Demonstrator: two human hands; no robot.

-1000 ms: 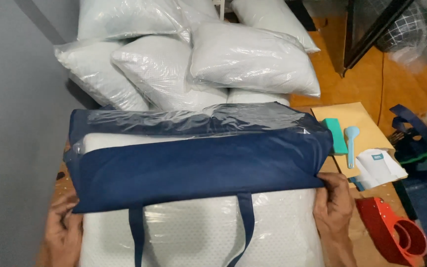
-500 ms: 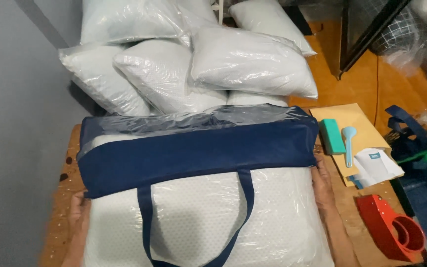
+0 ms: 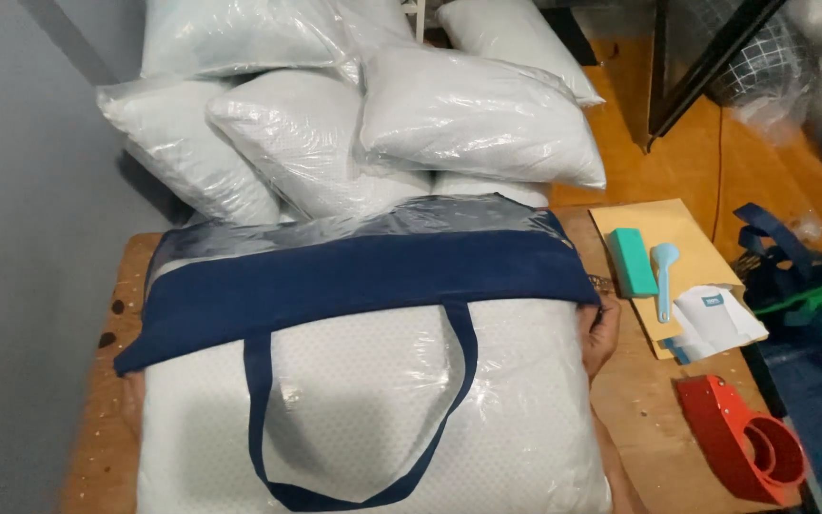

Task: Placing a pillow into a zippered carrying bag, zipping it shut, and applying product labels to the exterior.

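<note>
A navy fabric bag (image 3: 354,286) with a clear plastic top panel lies across the far part of a large plastic-wrapped white pillow (image 3: 373,409), covering the pillow's far end. Both rest on a wooden bench (image 3: 639,400). The bag's navy carry handle (image 3: 354,476) loops down over the pillow's exposed face toward the near edge.

The right hand (image 3: 601,328) is at the bag's right end, fingers curled against the bag's lower corner where it meets the pillow; it grips the fabric edge there. The left hand (image 3: 131,400) shows only as a sliver just below the bag's lower left corner, mostly hidden by bag and pillow; whether it grips or lies loose cannot be told.

Beyond the bag, a heap of plastic-wrapped pillows (image 3: 373,114) is stacked against the grey wall (image 3: 21,238).

To the right of the bag, on the bench, lies a brown envelope (image 3: 677,257) carrying a teal block (image 3: 630,262) and a light blue scoop-shaped tool (image 3: 663,276), side by side. A white folded packet (image 3: 715,319) overlaps the envelope's near end. Nearer than these, still to the right of the bag, a red tape dispenser (image 3: 744,447) sits at the bench's corner.
</note>
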